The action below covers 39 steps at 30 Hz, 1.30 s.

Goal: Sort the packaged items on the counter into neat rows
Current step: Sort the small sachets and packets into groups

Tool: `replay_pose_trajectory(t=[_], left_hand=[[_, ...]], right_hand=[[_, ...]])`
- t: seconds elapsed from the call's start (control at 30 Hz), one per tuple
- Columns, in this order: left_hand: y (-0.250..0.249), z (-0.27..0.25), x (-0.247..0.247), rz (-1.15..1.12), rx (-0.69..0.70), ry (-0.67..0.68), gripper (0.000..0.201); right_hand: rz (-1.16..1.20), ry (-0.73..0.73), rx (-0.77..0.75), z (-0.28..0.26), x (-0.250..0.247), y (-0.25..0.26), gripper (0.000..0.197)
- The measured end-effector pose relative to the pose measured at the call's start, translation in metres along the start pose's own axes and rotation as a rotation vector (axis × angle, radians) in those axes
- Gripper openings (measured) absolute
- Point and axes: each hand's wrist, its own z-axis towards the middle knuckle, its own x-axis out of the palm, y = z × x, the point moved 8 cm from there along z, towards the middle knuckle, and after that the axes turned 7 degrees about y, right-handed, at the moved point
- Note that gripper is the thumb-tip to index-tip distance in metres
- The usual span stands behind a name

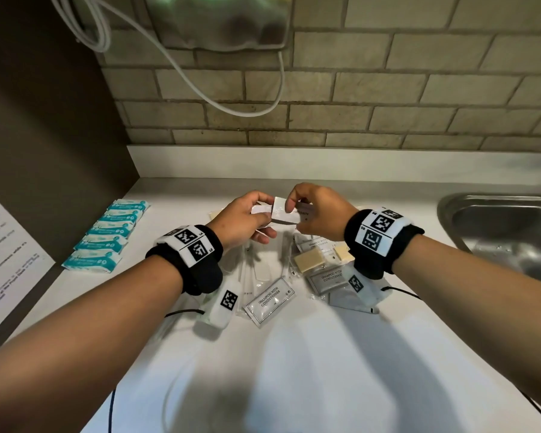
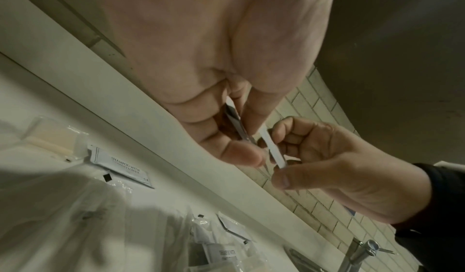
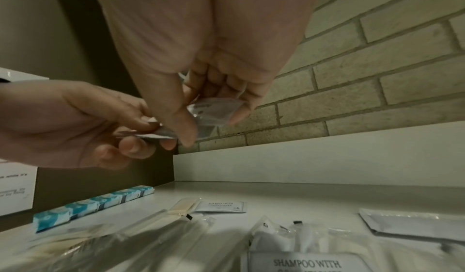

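Both hands are raised over the counter (image 1: 294,354), fingertips together. My left hand (image 1: 263,220) pinches a thin stack of white sachets (image 1: 260,209), seen edge-on in the left wrist view (image 2: 236,125). My right hand (image 1: 294,214) pinches another white sachet (image 1: 283,210) beside that stack, with a printed one behind its fingers. In the right wrist view this sachet (image 3: 214,113) sits between thumb and curled fingers. Below lie loose shampoo sachets (image 1: 269,300), soap bars (image 1: 310,259) and clear-wrapped items (image 1: 263,264). Several blue packets (image 1: 107,234) form a row at the left.
A steel sink (image 1: 506,226) lies at the right, with its tap (image 2: 362,252) in the left wrist view. A printed sheet (image 1: 3,260) hangs on the dark panel at the left. A brick wall with a white cable (image 1: 200,82) stands behind the counter.
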Motion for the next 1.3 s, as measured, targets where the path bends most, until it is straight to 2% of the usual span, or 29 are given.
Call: replay_pose_trajectory(t=[0.23,0.37,0.53,0.63,0.77,0.83,0.87,0.97,1.03,1.13,1.23,1.3], left_hand=[[0.001,0.001,0.006,-0.015,-0.031,-0.004,0.032],[0.0,-0.001,0.012,-0.105,-0.045,-0.001,0.038],[-0.007,0.002,0.028,-0.215,-0.051,0.021,0.028],[-0.009,0.006,0.037,-0.133,-0.046,0.011,0.018],[-0.01,0.011,0.036,-0.061,-0.002,-0.059,0.022],[-0.015,0.012,0.028,-0.073,0.02,-0.105,0.021],[-0.018,0.013,0.025,-0.079,0.032,-0.119,0.021],[-0.029,0.014,0.024,-0.099,0.055,-0.109,0.023],[-0.035,0.014,0.028,-0.112,0.056,-0.089,0.024],[-0.037,0.014,0.03,-0.118,0.048,-0.087,0.028],[-0.036,0.014,0.031,-0.107,0.047,-0.093,0.03],[-0.036,0.013,0.032,-0.11,0.05,-0.092,0.032]], right_hand=[[0.119,-0.053,-0.057,-0.005,-0.006,0.004,0.044],[0.081,-0.027,-0.051,-0.01,-0.005,0.002,0.047],[0.158,-0.039,-0.026,-0.017,-0.005,-0.004,0.052],[0.209,-0.014,-0.006,-0.026,-0.005,-0.007,0.062],[-0.031,-0.045,0.058,-0.046,-0.009,-0.019,0.081],[-0.058,-0.045,0.175,-0.059,-0.008,-0.038,0.07],[-0.082,0.023,0.238,-0.066,-0.002,-0.047,0.062],[-0.293,0.396,0.391,-0.089,0.036,-0.07,0.049],[-0.391,0.532,0.419,-0.101,0.054,-0.072,0.044],[-0.401,0.539,0.413,-0.105,0.06,-0.073,0.021],[-0.438,0.557,0.422,-0.106,0.059,-0.074,0.022],[-0.465,0.556,0.4,-0.107,0.059,-0.073,0.009]])
